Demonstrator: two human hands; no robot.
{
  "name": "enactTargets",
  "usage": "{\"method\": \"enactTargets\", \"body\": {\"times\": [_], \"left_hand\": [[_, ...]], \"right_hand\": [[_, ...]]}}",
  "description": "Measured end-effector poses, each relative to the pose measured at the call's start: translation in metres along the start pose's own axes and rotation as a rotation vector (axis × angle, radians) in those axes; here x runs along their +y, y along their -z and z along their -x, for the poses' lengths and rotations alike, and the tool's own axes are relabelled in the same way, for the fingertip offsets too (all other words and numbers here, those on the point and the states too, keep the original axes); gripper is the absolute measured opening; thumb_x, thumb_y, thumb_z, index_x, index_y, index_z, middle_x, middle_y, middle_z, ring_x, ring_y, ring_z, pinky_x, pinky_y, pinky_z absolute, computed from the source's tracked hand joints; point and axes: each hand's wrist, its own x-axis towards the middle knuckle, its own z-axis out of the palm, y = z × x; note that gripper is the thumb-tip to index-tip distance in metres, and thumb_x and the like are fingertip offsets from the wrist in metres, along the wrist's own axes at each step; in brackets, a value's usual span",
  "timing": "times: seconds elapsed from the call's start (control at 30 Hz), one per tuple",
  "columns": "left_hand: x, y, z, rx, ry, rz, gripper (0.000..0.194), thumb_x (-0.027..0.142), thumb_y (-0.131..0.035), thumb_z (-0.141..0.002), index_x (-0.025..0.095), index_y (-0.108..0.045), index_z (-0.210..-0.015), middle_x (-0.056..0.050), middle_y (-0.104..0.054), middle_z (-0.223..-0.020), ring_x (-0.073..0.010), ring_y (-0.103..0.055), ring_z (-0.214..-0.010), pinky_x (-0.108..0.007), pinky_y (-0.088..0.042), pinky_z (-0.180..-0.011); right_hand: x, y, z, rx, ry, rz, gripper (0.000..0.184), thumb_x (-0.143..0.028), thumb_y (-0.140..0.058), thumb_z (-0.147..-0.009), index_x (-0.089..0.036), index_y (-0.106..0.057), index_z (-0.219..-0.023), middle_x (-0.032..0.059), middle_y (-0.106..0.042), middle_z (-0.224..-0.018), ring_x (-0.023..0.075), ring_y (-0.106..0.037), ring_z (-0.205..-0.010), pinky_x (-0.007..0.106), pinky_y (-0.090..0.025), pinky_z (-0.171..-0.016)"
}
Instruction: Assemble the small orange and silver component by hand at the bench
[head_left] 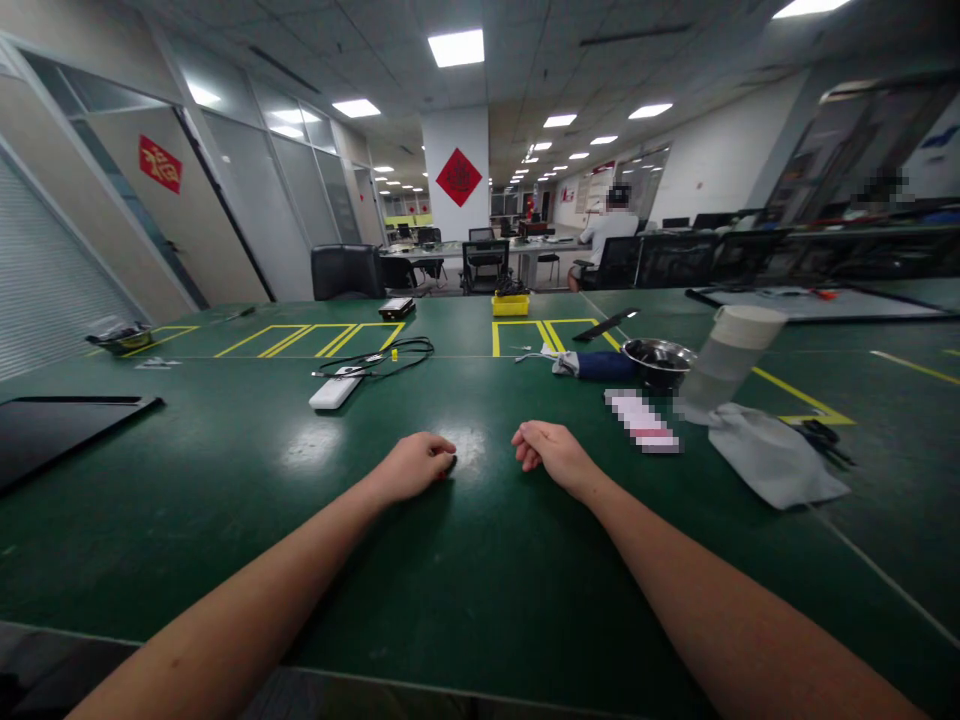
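Note:
My left hand [417, 466] is over the green table [480, 590], fingers pinched around a small black object [451, 463], mostly covered by the fingers and too small to name. Across a short gap, my right hand [549, 456] is curled with its fingers closed; whether anything lies inside is hidden. Beyond my left hand are a white power bank [335, 390] and a coiled black cable [397, 362]. To the right of my right hand lies a pink and white item [641, 420], blurred out by pixels.
At right stand a steel bowl [660, 363], a tilted translucent cylinder [731, 365] and a grey pouch [776, 458]. A folded blue umbrella-like roll [604, 365] lies by the bowl. A yellow box [511, 304] sits farther back; a black panel [60, 430] is at left. A person [609, 235] sits far off.

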Motion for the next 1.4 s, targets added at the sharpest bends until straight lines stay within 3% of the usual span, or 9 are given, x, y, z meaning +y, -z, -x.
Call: {"method": "enactTargets", "body": {"times": [0.07, 0.17, 0.33, 0.47, 0.67, 0.93, 1.07, 1.23, 1.4], "left_hand": [[0.022, -0.022, -0.015, -0.123, 0.043, 0.224, 0.039, 0.028, -0.052, -0.080, 0.015, -0.065, -0.114, -0.008, -0.070, -0.088, -0.0175, -0.066, -0.074, -0.027, -0.049, -0.071], [0.037, -0.047, -0.026, -0.127, 0.049, 0.508, 0.048, 0.015, -0.051, -0.076, 0.014, -0.055, -0.124, -0.008, -0.065, -0.096, -0.0124, -0.065, -0.070, -0.022, -0.049, -0.066], [0.030, -0.057, -0.020, -0.025, -0.117, 0.328, 0.047, 0.008, -0.045, -0.076, 0.016, -0.055, -0.121, -0.006, -0.063, -0.096, -0.0105, -0.061, -0.067, -0.021, -0.048, -0.063], [0.026, -0.050, -0.013, 0.080, -0.219, 0.079, 0.042, 0.009, -0.048, -0.076, 0.019, -0.060, -0.115, -0.004, -0.065, -0.097, -0.0146, -0.061, -0.081, -0.025, -0.047, -0.075], [0.027, -0.050, -0.014, 0.049, -0.299, -0.081, 0.051, 0.014, -0.057, -0.075, 0.020, -0.055, -0.126, -0.007, -0.064, -0.106, -0.0193, -0.060, -0.088, -0.030, -0.046, -0.081], [0.027, -0.043, -0.015, -0.011, -0.354, -0.200, 0.021, 0.023, -0.056, -0.082, 0.020, -0.067, -0.099, -0.006, -0.058, -0.093, -0.0189, -0.057, -0.086, -0.028, -0.044, -0.079], [0.023, -0.039, -0.015, -0.004, -0.314, -0.222, 0.012, 0.027, -0.059, -0.080, 0.019, -0.065, -0.087, -0.005, -0.057, -0.088, -0.0176, -0.056, -0.078, -0.027, -0.043, -0.071], [0.024, -0.035, -0.013, 0.047, -0.284, -0.121, 0.008, 0.018, -0.057, -0.078, 0.019, -0.061, -0.085, -0.001, -0.060, -0.079, -0.0148, -0.055, -0.071, -0.024, -0.039, -0.063], [0.030, -0.036, -0.011, 0.015, -0.210, 0.215, 0.012, 0.021, -0.061, -0.075, 0.018, -0.059, -0.087, 0.002, -0.058, -0.071, -0.0115, -0.054, -0.064, -0.022, -0.040, -0.059]], "right_hand": [[-0.001, 0.000, 0.000, -0.003, -0.004, 0.024, 0.039, -0.050, -0.045, -0.087, -0.014, -0.059, -0.081, 0.0031, -0.060, -0.066, 0.0124, -0.057, -0.050, 0.024, -0.042, -0.050], [-0.005, 0.003, 0.001, 0.100, 0.025, 0.197, 0.032, -0.043, -0.045, -0.087, -0.015, -0.061, -0.081, 0.0032, -0.062, -0.069, 0.0134, -0.057, -0.055, 0.025, -0.042, -0.053], [-0.016, 0.014, 0.003, 0.379, 0.051, 0.702, 0.020, -0.027, -0.049, -0.084, -0.018, -0.064, -0.075, 0.0042, -0.066, -0.077, 0.0170, -0.059, -0.074, 0.026, -0.038, -0.066], [-0.017, 0.011, 0.005, 0.228, -0.057, 0.777, 0.019, -0.021, -0.049, -0.082, -0.019, -0.064, -0.073, 0.0026, -0.065, -0.068, 0.0162, -0.059, -0.067, 0.025, -0.036, -0.062], [-0.011, -0.006, 0.009, 0.044, 0.105, 0.491, 0.018, -0.025, -0.051, -0.085, -0.019, -0.063, -0.097, 0.0007, -0.067, -0.070, 0.0146, -0.062, -0.065, 0.023, -0.041, -0.062], [-0.030, -0.016, 0.022, -0.199, 0.163, 0.781, 0.025, -0.046, -0.072, -0.071, -0.022, -0.068, -0.080, -0.0009, -0.062, -0.068, 0.0127, -0.052, -0.058, 0.023, -0.028, -0.052], [-0.029, -0.024, 0.023, -0.293, 0.230, 0.887, 0.018, -0.037, -0.074, -0.071, -0.024, -0.067, -0.082, -0.0020, -0.061, -0.073, 0.0124, -0.051, -0.062, 0.024, -0.027, -0.054], [-0.021, -0.019, 0.017, -0.226, 0.250, 0.813, 0.008, -0.026, -0.068, -0.078, -0.020, -0.064, -0.079, 0.0006, -0.062, -0.077, 0.0133, -0.054, -0.068, 0.023, -0.033, -0.060], [-0.017, -0.012, 0.013, -0.054, 0.194, 0.527, 0.010, -0.028, -0.059, -0.085, -0.019, -0.062, -0.085, 0.0003, -0.063, -0.073, 0.0127, -0.056, -0.062, 0.023, -0.039, -0.059]]}}
